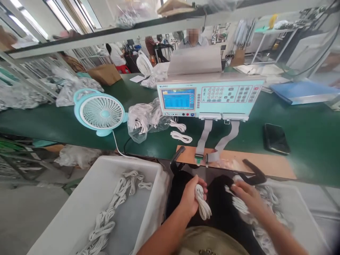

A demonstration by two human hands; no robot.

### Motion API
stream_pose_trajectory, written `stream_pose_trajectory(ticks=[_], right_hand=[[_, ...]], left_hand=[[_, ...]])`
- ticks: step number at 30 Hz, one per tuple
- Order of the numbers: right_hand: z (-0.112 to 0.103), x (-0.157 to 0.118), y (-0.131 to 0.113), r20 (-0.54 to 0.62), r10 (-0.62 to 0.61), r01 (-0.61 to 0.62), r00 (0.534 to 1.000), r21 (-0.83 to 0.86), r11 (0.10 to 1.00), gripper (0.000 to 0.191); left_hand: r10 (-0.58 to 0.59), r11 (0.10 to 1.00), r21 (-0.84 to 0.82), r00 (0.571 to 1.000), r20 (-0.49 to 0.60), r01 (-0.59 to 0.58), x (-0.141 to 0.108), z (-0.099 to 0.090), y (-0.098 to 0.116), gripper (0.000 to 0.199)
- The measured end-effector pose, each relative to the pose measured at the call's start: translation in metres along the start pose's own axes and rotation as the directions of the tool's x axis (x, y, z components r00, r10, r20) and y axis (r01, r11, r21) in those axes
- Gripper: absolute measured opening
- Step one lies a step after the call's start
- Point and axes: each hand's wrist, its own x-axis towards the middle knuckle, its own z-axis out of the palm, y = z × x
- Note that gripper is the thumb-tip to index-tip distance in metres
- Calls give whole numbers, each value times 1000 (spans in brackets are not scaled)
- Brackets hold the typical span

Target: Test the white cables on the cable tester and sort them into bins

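Observation:
In the head view my left hand [191, 196] is closed on a coiled white cable [203, 203], held over my lap with the loops hanging down. To its right, my right hand [245, 194] pinches the end of a second white cable [239, 205], whose coil dangles under the fingers. Both hands are below a wooden board [276, 165] at the table edge. Two grey ribbon cables [204, 136] run from a pale blue tester [225, 95] with a lit screen down to connectors on the board.
A white bin [101, 164] with coiled cables stands at left; another bin [300, 202] with cables is at right. On the green table [148, 147] are a fan [103, 112], bagged cables [145, 120], two loose coils [181, 137] and a black phone [276, 139]. A person sits behind the tester.

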Motion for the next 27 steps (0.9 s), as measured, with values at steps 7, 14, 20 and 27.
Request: stream_pose_trajectory(ticks=[7,14,20,27], right_hand=[[-3,-27,8,83,-344,352,935,-336,874,15],[60,-23,-12,24,-425,425,905,-111,899,12],[69,-4,-9,66,-196,183,978,168,969,28],[73,7,-18,-94,-291,298,952,65,952,31]], left_hand=[[-4,1000,-26,993,122,7,-10,4,-8,19],[76,977,188,990,117,-97,-24,20,-11,21],[353,799,505,935,46,-326,-28,17,-8,29],[257,686,644,941,220,-338,-1,9,23,23]])
